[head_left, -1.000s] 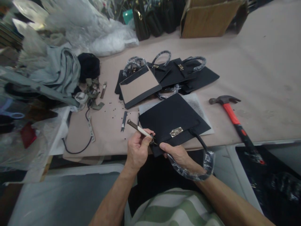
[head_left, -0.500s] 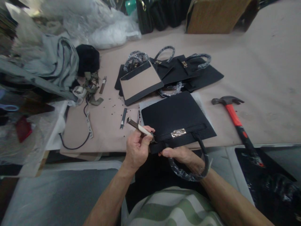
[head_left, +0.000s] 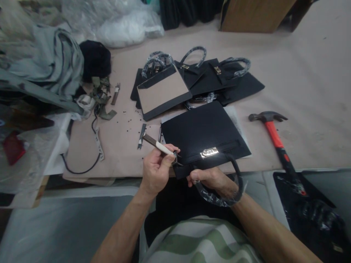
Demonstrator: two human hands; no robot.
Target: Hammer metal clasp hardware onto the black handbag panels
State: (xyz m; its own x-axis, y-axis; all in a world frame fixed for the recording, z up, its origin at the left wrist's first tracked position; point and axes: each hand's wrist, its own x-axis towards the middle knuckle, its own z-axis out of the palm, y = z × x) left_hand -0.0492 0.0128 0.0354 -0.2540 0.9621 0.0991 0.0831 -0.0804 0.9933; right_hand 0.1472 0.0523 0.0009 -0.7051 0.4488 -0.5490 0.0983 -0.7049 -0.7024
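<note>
A black handbag panel lies at the table's front edge, its gold clasp facing up and its plastic-wrapped handle curving toward me. My left hand is closed around a slim metal tool with a white-wrapped middle. The tool's forked tip is at the panel's left lower corner, by the strap end; whether it touches cannot be told. My right hand reaches through the handle loop and pinches the panel's near edge, thumb on top. Its other fingers are mostly hidden.
A claw hammer lies to the right. Behind the panel is a pile of black bag pieces with a beige-backed panel. Left of it lie a flat metal tool, black specks and a cord. A cardboard box stands behind.
The camera view has shifted slightly. My left hand and the tool have moved a little left, with the tool lying a bit flatter. Both hands keep their hold.
</note>
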